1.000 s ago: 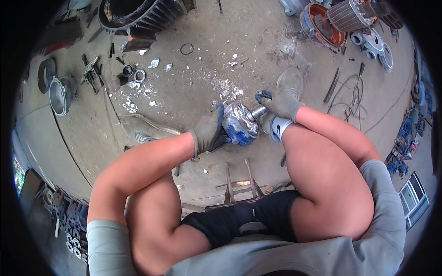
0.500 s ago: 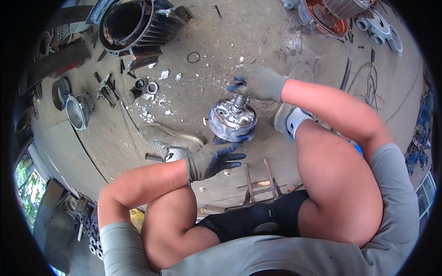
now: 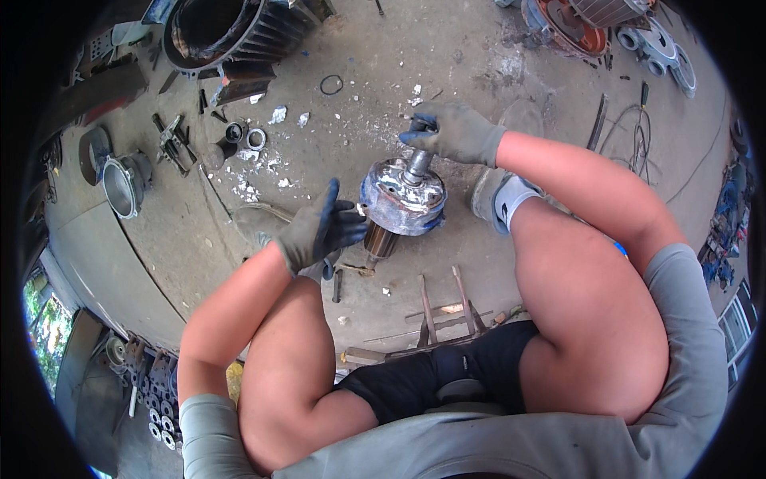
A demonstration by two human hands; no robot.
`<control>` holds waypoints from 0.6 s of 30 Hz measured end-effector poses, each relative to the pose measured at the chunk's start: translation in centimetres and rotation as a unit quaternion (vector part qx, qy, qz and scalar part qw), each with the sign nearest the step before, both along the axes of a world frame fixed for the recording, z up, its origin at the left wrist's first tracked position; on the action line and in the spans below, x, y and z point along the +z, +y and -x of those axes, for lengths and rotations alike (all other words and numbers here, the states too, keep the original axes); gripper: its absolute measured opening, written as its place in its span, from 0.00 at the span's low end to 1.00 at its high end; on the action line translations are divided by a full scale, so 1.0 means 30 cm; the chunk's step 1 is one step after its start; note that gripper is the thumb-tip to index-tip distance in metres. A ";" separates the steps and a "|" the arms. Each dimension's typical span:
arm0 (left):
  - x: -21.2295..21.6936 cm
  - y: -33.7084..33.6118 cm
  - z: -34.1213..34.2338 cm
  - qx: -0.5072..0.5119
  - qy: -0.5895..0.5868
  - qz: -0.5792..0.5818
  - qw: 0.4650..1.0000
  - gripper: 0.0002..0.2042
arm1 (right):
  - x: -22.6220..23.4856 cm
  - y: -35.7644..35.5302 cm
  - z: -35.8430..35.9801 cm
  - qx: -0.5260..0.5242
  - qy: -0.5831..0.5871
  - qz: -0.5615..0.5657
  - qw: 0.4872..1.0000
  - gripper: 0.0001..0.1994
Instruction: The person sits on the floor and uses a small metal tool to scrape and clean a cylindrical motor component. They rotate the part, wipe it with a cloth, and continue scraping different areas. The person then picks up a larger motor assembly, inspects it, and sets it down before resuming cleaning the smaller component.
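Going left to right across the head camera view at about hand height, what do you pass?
Round metal housing on the floor → left hand, gloved and open beside the rotor → motor rotor, standing on end → right hand, gloved and gripping the rotor's shaft top → coil of wire on the concrete.

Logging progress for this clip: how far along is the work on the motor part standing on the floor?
Looks mid-strip-down. Done: the rotor is out of the finned motor housing and stands upright on the concrete floor; bearings and a puller lie loose. In hand: the right hand grips the shaft top, the left hand hovers open beside it. Left: any refitting, since the housing is empty.
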State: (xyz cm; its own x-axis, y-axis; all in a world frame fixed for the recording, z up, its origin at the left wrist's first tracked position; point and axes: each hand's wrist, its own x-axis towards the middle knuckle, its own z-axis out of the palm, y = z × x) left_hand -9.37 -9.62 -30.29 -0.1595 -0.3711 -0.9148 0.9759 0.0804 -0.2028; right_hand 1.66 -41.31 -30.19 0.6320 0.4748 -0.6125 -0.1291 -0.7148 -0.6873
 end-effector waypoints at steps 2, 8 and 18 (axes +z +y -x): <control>-0.041 -0.010 -0.020 -0.059 -0.144 0.031 0.987 0.39 | 0.011 -0.002 0.003 -0.018 0.007 0.009 1.000 0.29; -0.047 -0.171 -0.005 -0.005 -0.122 0.015 0.992 0.27 | 0.046 0.007 0.002 -0.052 0.084 0.066 0.993 0.30; 0.068 -0.105 0.038 0.253 -0.067 0.072 0.962 0.34 | 0.012 0.137 -0.087 -0.014 -0.016 -0.047 0.999 0.21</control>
